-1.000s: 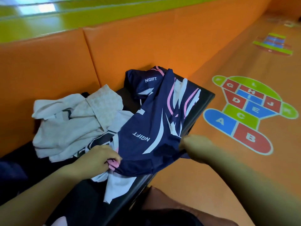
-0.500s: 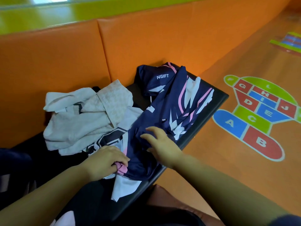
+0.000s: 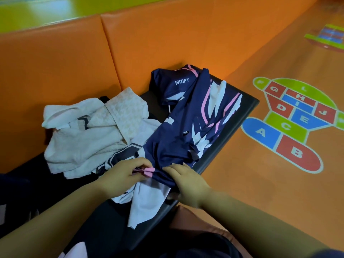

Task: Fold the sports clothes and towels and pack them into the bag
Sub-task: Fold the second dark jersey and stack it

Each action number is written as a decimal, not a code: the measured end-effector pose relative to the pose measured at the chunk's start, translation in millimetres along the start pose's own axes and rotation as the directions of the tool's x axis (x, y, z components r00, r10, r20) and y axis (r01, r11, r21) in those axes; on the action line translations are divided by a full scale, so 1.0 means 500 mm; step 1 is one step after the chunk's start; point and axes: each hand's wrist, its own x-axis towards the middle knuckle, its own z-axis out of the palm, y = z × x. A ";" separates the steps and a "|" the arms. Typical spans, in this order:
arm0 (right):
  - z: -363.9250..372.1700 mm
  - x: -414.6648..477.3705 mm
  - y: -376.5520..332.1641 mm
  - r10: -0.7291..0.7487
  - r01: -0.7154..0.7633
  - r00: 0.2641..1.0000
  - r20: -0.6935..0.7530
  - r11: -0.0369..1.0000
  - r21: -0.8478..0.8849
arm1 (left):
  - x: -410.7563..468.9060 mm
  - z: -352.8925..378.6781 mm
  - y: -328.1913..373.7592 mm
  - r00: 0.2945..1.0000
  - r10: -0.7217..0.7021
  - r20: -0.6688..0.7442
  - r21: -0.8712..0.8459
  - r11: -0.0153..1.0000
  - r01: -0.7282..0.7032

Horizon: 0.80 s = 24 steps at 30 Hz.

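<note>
Left hand (image 3: 119,176): curled; the pink cuff of the navy jersey (image 3: 184,127) is pinched between thumb and fingers.
Right hand (image 3: 189,181): laid over the jersey's near edge, just beside the left; fabric is gripped, thumb tucked beneath.
Jersey: spread away beyond both hands' fingertips, on a black bench (image 3: 243,110).
White towel (image 3: 81,140): heaped beyond the left hand, apart from it.

A single wide-angle camera, worn on the head, looked forward and down, close over the left hand (image 3: 119,175) and right hand (image 3: 188,183) at the jersey (image 3: 186,127) on the table (image 3: 231,131). Wall (image 3: 167,43) filled the top and floor (image 3: 279,183) ran off right.
</note>
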 end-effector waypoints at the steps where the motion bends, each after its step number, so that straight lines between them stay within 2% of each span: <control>1: -0.004 0.001 0.001 0.004 -0.004 1.000 -0.028 1.000 0.027 | 0.001 -0.001 0.001 1.000 0.000 0.005 0.003 1.000 0.000; 3: -0.013 0.000 0.007 0.014 -0.012 1.000 -0.011 0.994 0.106 | 0.002 -0.005 0.002 0.999 0.015 0.047 0.092 0.996 -0.019; 6: -0.031 -0.014 0.025 -0.030 0.016 0.996 0.079 0.984 0.180 | 0.008 -0.006 0.007 0.984 -0.007 0.178 0.354 0.933 -0.057; 9: -0.054 -0.034 0.062 0.001 -0.005 1.000 0.021 0.978 0.208 | 0.020 -0.003 0.008 0.958 -0.094 0.269 0.483 0.874 -0.050; 11: -0.066 -0.043 0.095 0.057 -0.047 0.997 -0.048 0.981 0.186 | 0.030 -0.005 0.006 0.935 -0.158 0.317 0.471 0.882 -0.011; 14: -0.078 -0.042 0.143 0.141 -0.125 0.980 -0.138 0.985 0.117 | 0.041 -0.010 0.020 0.906 -0.230 0.356 0.307 0.944 0.119; 15: -0.082 -0.037 0.156 0.148 -0.134 0.976 -0.160 0.986 0.097 | 0.046 -0.009 0.026 0.922 -0.229 0.312 0.285 0.948 0.139; 17: -0.092 -0.025 0.181 0.133 -0.127 0.977 -0.164 0.991 0.049 | 0.064 -0.003 0.033 0.975 -0.183 0.125 0.327 0.935 0.133; 19: -0.094 -0.011 0.205 0.105 -0.106 0.988 -0.112 0.994 -0.004 | 0.086 0.014 0.039 0.995 -0.082 -0.058 0.397 0.912 0.098; 21: -0.088 0.007 0.223 0.070 -0.073 0.996 -0.057 0.996 -0.054 | 0.109 0.041 0.051 0.985 -0.025 -0.174 0.485 0.868 0.108; 24: -0.075 0.037 0.240 -0.050 0.041 0.993 -0.110 0.996 -0.083 | 0.141 0.086 0.061 0.946 -0.112 -0.305 0.630 0.721 0.289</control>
